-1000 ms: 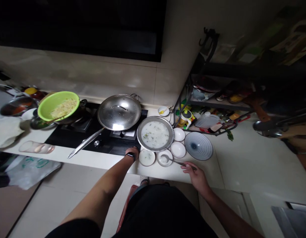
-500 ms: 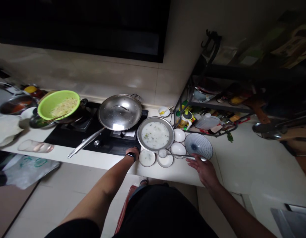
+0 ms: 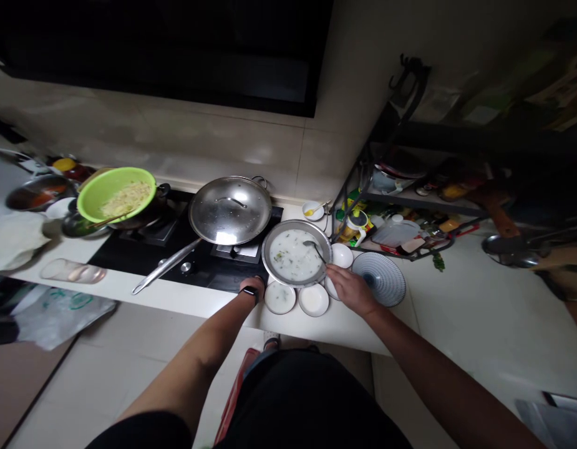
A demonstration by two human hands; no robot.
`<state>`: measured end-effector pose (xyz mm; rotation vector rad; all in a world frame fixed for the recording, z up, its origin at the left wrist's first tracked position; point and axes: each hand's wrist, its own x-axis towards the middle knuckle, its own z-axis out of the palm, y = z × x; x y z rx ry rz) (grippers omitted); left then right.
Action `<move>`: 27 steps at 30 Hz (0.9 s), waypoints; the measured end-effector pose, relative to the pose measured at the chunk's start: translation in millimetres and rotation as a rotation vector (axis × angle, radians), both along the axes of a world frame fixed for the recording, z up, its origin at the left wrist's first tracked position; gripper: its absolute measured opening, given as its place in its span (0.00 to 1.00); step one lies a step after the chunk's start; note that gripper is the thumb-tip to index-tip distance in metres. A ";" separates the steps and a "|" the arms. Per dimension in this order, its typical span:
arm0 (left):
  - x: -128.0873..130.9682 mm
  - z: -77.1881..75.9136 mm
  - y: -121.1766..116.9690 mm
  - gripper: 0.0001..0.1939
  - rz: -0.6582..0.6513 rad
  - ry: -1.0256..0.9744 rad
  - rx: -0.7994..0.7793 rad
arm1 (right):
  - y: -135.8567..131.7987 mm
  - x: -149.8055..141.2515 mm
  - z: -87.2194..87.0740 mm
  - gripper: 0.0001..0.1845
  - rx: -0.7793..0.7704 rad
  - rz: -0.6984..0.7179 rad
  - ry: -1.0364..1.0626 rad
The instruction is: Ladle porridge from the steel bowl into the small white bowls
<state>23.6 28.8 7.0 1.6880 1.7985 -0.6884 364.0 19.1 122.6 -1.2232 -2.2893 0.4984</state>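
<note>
My right hand [image 3: 351, 288] is closed round the handle of a metal ladle [image 3: 320, 252]. The ladle's head reaches over a wide metal basin [image 3: 268, 267] and touches the white, soupy liquid with green flecks inside it. At the basin's front left lies my left hand [image 3: 254, 284], near the hob edge and a small bowl; its fingers are dark and mostly hidden. In front of the basin stand a small bowl with some of the same liquid [image 3: 279, 298] and a white bowl [image 3: 314, 300]. Another white bowl [image 3: 341, 255] stands on the right, and one more is partly hidden by my right hand.
A lidded pan [image 3: 229, 212] sits on the black hob [image 3: 129, 259], its long handle pointing front left. Further left is a green colander-like bowl [image 3: 94, 196] of pale shreds. A patterned blue bowl [image 3: 386, 280] and a rack of jars [image 3: 421, 199] are on the right.
My right hand has moved left and brought the ladle from over the small bowls to the liquid in the basin. My left hand has stayed in place; the view has shifted slightly.
</note>
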 end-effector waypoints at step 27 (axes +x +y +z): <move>-2.0 -0.2 -2.6 0.25 -0.014 0.023 0.009 | -135.6 24.7 -21.7 0.18 -0.248 -0.236 0.295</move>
